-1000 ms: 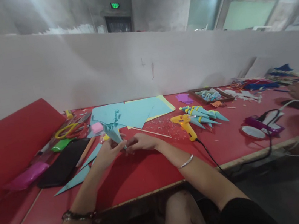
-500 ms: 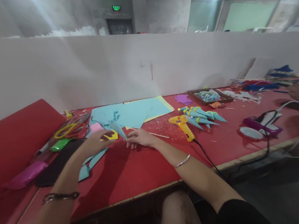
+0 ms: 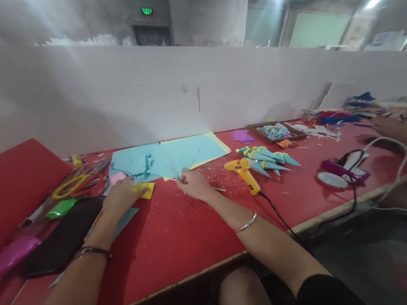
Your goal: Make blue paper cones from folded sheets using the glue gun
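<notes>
My left hand (image 3: 120, 202) is at the left of the work area, its fingers curled against a small yellow piece of paper (image 3: 146, 191). Beside its fingertips lies a pink pad (image 3: 117, 178). My right hand (image 3: 194, 185) pinches a light blue piece of paper (image 3: 182, 172), which blends into the blue sheets (image 3: 197, 148) behind it. Below my left hand, blue paper strips (image 3: 126, 221) are partly covered by the forearm. To the right of my right hand, a yellow glue gun (image 3: 241, 171) lies near several blue paper cones with yellow trim (image 3: 267, 158).
A black pouch (image 3: 65, 235), yellow-handled scissors (image 3: 71, 186) and a green packet (image 3: 61, 208) lie at left. Purple paper (image 3: 242, 136) and a brown tray (image 3: 296, 132) are at the back. A cord (image 3: 275, 208) runs off the front edge. Another person's hand (image 3: 392, 128) is far right.
My left hand has moved from an open pose above the yellow paper down onto it. My right hand still pinches the blue paper, now farther from my left hand. The view has turned slightly right.
</notes>
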A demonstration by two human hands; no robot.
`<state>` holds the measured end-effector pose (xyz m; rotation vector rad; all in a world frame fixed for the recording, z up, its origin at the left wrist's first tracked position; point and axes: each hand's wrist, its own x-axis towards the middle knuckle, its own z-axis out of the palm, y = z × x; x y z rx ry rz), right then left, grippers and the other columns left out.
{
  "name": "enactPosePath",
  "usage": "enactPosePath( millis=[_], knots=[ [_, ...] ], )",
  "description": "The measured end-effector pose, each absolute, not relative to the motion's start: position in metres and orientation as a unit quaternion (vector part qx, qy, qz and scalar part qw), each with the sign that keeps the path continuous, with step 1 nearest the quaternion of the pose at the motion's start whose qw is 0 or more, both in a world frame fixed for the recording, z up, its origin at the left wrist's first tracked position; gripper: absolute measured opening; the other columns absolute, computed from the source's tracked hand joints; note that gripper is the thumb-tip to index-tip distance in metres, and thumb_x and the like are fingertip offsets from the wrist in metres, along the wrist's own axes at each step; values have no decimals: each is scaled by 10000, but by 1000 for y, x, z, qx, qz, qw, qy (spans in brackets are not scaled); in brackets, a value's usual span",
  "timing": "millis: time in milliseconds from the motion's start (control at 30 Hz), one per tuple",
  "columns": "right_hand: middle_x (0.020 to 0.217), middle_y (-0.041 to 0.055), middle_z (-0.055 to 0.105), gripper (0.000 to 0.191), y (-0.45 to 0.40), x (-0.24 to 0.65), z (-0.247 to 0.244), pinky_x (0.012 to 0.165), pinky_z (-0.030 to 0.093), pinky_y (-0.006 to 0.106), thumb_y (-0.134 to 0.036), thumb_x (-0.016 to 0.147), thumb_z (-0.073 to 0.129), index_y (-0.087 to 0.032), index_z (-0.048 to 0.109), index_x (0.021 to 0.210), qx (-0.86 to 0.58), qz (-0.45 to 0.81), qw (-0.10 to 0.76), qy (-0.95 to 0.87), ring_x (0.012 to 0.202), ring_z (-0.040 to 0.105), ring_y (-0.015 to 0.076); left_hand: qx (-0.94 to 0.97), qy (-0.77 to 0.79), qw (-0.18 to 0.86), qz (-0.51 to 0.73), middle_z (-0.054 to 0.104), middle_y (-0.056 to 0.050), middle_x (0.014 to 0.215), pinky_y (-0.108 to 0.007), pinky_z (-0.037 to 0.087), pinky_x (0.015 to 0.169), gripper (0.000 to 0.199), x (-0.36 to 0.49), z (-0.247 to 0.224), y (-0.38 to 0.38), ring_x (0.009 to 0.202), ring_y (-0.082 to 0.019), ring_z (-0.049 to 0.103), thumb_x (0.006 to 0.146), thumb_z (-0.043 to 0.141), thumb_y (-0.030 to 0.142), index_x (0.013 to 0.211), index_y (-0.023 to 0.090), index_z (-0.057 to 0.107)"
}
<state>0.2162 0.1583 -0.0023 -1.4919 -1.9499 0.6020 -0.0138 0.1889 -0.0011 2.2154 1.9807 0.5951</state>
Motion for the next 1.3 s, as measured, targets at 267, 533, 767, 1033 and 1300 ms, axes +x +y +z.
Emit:
enactPosePath(
  millis=[267,533,767,1033,1300],
  knots=[
    [748,81,626,257,153,216,0,590,370,260,-363,820,433,-185,598,737,-590,90,207,-775,736,588,187,687,614,121,370,529,-16,730,-261,410,578,622,3,5,183,616,-143,485,635,549,473,1146,126,480],
    [825,16,548,262,155,208,-3,632,420,216,-189,771,427,-177,487,1026,-439,197,430,-764,688,518,104,734,548,129,380,399,56,517,-220,277,476,337,33,24,151,495,-90,344,600,601,493,668,180,496],
    [1010,76,507,347,150,206,-2,803,428,293,-171,775,473,-163,467,1122,-330,148,442,-821,903,487,155,735,504,156,427,524,27,673,-220,365,572,345,39,25,142,609,-112,445,593,608,457,772,180,508],
    [879,56,518,190,153,203,-6,754,424,263,-197,831,456,-127,545,983,-314,227,409,-826,829,490,139,764,411,241,435,523,-8,723,-268,414,672,256,48,17,142,701,-138,481,632,592,395,747,178,521],
    [941,60,482,266,149,202,-5,824,421,288,-124,781,441,-144,500,1040,-341,188,476,-789,879,481,146,816,383,83,426,536,-43,887,-283,395,769,185,49,13,144,841,-160,499,686,577,329,767,177,511]
  ],
)
